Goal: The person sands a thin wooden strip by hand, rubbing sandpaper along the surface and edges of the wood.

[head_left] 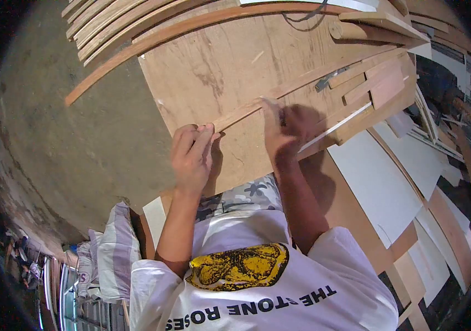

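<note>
Wood strip: your thin, pale strip (238, 116) lies slantwise across the bench (208, 77), its near end at your left fingers; it seems to run on past your right hand, but you can't tell where it stops.
Left hand: your left hand (190, 157) is clamped on the strip's near end, fingertips pinching it.
Right hand: your right hand (285, 132) has its thumb against the strip farther along; its fingers are blurred, so you can't tell whether they grip.
Handling: the strip looks light and fairly stiff, probably springy over its length, with dry wood that should not slip much; its slim section could snap or splinter if bent hard.
Hold: take it at 2 well-separated places, fingers on its long edges, clear of the raw end.
Sack: the pale woven sack (118, 243) sits low on your left, beside your body; its contents are hidden, so you can't tell what is in it.
Far edge: a long brown strip (191, 26) curves across your view, with a wooden rod (359, 31) to the right.
Right end: short wood offcuts (385, 85) lie on the bench; white panels (376, 187) lean or lie below it.
</note>
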Demonstrator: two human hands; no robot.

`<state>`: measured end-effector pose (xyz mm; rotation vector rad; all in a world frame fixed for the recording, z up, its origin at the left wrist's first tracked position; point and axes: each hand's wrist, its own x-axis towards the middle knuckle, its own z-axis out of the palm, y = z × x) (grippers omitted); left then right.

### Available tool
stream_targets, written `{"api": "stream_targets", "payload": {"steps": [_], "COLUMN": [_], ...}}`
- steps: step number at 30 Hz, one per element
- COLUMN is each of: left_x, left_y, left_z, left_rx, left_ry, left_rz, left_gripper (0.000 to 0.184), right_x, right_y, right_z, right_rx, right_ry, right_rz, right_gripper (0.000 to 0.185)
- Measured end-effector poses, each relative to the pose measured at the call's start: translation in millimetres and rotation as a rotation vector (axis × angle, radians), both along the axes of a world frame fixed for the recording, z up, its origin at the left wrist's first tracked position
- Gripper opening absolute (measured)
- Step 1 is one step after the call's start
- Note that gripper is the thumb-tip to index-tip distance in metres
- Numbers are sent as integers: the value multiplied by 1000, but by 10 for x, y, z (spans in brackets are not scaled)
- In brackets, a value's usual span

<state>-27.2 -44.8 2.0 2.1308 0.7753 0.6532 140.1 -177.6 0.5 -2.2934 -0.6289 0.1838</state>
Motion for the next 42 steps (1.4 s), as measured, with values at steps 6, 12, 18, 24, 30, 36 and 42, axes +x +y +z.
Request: {"api": "stream_targets", "payload": {"steps": [6, 12, 18, 24, 30, 36, 42], "left_x": [9, 50, 18, 38, 21, 106, 113], "left_y": [-21, 30, -11, -6, 20, 67, 66], "left_z": [-52, 51, 2, 6, -12, 137, 222], "left_rx": [23, 10, 5, -21, -17, 34, -5], "left_ry": [3, 8, 5, 1, 20, 106, 215], "left_rz": [22, 12, 28, 62, 36, 46, 70], "left_gripper": [32, 33, 33, 33, 31, 24, 20], "right_x": [-366, -128, -289, 3, -329, -161, 211], "right_y": [211, 169, 167, -64, 259, 184, 119], "right_z": [317, 116, 319, -165, 255, 119, 184], "right_rx": [-153, -66, -205, 189, -86, -134, -326], "right_ry": [-90, -162, -25, 240, -62, -116, -127], "right_rz": [280, 75, 293, -190, 233, 51, -155], "right_gripper": [22, 18, 16, 20, 17, 17, 13]}}
